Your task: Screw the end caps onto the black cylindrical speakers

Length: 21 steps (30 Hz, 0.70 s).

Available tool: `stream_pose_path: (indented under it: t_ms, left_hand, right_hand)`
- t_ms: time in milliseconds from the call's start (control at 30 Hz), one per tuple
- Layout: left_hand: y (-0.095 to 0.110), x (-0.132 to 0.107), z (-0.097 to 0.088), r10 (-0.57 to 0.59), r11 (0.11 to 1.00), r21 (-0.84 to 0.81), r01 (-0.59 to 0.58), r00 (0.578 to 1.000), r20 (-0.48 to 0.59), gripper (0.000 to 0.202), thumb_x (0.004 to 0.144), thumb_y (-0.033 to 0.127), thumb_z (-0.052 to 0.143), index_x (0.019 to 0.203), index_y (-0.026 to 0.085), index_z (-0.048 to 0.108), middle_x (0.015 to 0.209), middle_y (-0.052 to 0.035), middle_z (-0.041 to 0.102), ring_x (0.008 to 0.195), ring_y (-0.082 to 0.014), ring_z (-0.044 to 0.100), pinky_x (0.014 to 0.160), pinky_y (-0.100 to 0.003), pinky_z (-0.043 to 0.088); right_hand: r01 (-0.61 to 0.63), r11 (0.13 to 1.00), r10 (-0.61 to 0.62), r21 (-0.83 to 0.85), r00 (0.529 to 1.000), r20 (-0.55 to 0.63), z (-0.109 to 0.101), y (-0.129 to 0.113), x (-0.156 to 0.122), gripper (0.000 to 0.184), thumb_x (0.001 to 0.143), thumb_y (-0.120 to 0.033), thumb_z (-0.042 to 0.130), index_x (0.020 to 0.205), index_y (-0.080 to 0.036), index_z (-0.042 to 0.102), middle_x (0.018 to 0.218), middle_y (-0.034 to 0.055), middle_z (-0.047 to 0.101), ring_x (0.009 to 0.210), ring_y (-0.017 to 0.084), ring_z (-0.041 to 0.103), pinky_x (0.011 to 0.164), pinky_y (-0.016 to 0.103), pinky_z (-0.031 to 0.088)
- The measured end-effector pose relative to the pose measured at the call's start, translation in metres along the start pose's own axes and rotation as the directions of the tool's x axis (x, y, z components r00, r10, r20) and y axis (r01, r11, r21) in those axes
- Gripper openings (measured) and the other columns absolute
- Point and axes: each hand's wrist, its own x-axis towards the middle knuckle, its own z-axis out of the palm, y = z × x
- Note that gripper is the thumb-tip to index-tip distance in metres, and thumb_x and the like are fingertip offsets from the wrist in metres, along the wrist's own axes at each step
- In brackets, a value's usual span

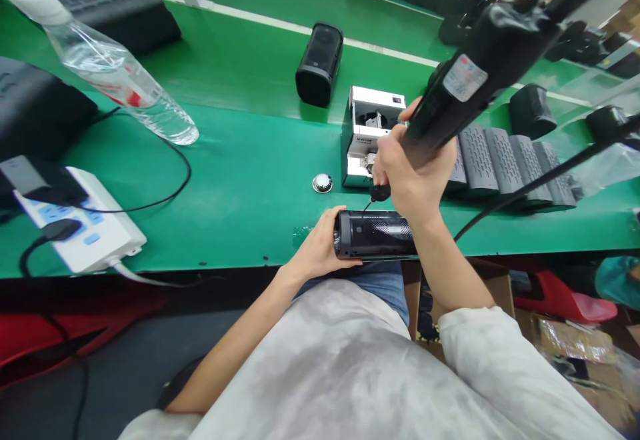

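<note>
Head view: a person at a green bench (240,160), forearms reaching forward over its near edge.

Left hand (320,250): clamped around the near-left end of the speaker (373,235), palm against the side, thumb and fingers curled over the casing.

Right hand (413,173): closed around the grip of a black electric screwdriver (480,73), which slants up and away to the right, a white label on its body.

Bit (367,205): thin, pointing down and left from the screwdriver's nose toward the speaker's upper side. Exact contact is hidden at this size.

Speaker place: lying on its side at the bench's near edge, long axis running left to right, right end beneath the right wrist.

Handling (judged): stiff, moderately light cylinder. The smooth round body looks liable to roll or slip under screwdriver pressure. The perforated grille looks easily marked.

Best hold (judged): around the solid end, as now, keeping fingers off the grille.

Rest: a white-and-silver screw feeder (370,133) stands just beyond the hands. Grey ribbed sleeves (500,163) lie in a row to its right. An upright black speaker (319,63), a water bottle (120,73) on its side and a white power strip (75,217) sit further off.
</note>
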Motion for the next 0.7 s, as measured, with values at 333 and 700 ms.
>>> stream_pose_path:
  t_ms: [333,700]
  left_hand:
    - [0.004,0.002,-0.001,-0.04,0.999,-0.031,0.04,0.999,0.01,0.123,0.077,0.051,0.109,0.172,0.027,0.035,0.16,-0.0216,0.058,0.15,-0.0469,0.065,0.127,-0.069,0.057]
    - [0.006,0.002,-0.002,-0.034,0.999,-0.029,0.034,0.999,0.012,0.123,0.078,0.051,0.108,0.173,0.025,0.035,0.164,-0.023,0.057,0.155,-0.0479,0.062,0.131,-0.068,0.055]
  right_hand:
    - [0.053,0.997,-0.057,0.06,0.996,0.063,-0.006,0.006,-0.012,0.036,0.105,-0.053,0.088,0.121,-0.036,0.061,0.072,-0.0093,0.049,0.045,0.012,0.043,0.039,0.029,0.042]
    - [0.063,0.998,-0.064,0.005,0.994,0.084,-0.011,0.002,-0.008,0.045,0.102,-0.065,0.087,0.123,-0.037,0.06,0.069,-0.0101,0.044,0.042,0.012,0.042,0.039,0.029,0.042]
